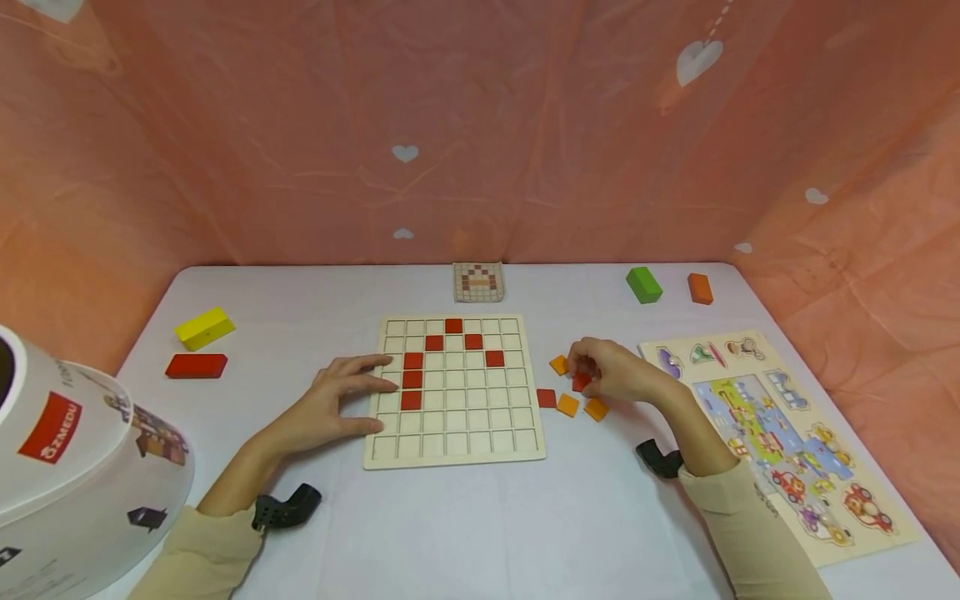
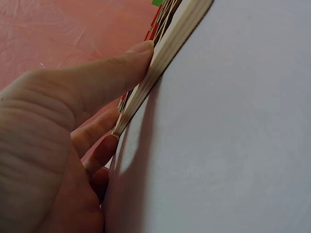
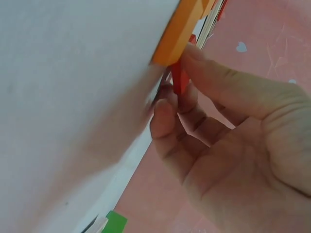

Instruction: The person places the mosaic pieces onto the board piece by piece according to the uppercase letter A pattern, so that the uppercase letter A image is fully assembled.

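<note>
In the head view a pale wooden grid board (image 1: 455, 422) lies in the middle of the table, with several red square tiles (image 1: 412, 379) set in an arch-like row of cells. My left hand (image 1: 324, 407) rests at the board's left edge, thumb and fingertips touching it; the left wrist view shows the thumb (image 2: 131, 60) against the edge. To the right of the board, my right hand (image 1: 618, 371) pinches a red square tile (image 3: 180, 80) between thumb and fingers. Around it lie loose orange tiles (image 1: 567, 405) and another red tile (image 1: 547, 398).
A small pattern card (image 1: 478, 283) lies behind the board. A picture puzzle board (image 1: 750, 392) is at right. Green (image 1: 644, 285) and orange (image 1: 701, 289) blocks sit far right; yellow (image 1: 205, 328) and red (image 1: 196, 366) blocks sit left, near a white tub (image 1: 90, 467).
</note>
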{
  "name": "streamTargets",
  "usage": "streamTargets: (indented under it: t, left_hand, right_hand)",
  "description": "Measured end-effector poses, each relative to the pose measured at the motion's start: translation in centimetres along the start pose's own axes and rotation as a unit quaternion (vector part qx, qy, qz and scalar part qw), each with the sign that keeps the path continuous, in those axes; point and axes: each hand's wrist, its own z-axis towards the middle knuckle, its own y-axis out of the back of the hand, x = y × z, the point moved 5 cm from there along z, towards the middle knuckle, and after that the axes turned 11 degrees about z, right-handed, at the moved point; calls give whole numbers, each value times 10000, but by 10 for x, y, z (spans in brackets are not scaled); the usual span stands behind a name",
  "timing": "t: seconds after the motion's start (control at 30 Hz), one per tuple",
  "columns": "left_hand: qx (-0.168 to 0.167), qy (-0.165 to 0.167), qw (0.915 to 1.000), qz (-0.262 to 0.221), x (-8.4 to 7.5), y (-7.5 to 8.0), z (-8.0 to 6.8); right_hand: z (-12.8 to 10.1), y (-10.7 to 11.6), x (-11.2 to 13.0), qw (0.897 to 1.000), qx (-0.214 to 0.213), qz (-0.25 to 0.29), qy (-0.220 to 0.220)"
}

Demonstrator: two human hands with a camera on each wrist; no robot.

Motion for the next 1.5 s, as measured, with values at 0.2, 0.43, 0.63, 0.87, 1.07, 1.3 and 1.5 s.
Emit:
streamTargets:
  t: [0.2, 0.43, 0.63, 0.87, 1.07, 1.3, 1.5]
  left_hand:
    - [16, -36, 10000, -42, 0, 0, 1]
    - [1, 22, 10000, 24, 1, 2, 1]
    - [-15, -32, 10000, 3, 1, 2, -1]
    - [1, 36, 10000, -8, 1, 0, -1]
    - [21, 55, 10000, 28, -2, 0, 0]
    - [21, 84, 10000, 35, -2, 1, 0]
    - [21, 79, 10000, 6, -1, 0, 0]
  right_hand:
    - [1, 3, 4, 9999, 33, -32, 155]
    - [20, -2, 34, 9964, 25, 397, 753]
    - [54, -25, 65, 9922, 510, 686, 907]
    - [72, -45, 76, 9939, 820, 277, 687]
    - [71, -48, 76, 9963, 611, -41, 600]
    - [68, -48, 79, 9962, 407, -302, 705]
    - [62, -44, 79, 9960, 289, -161, 835]
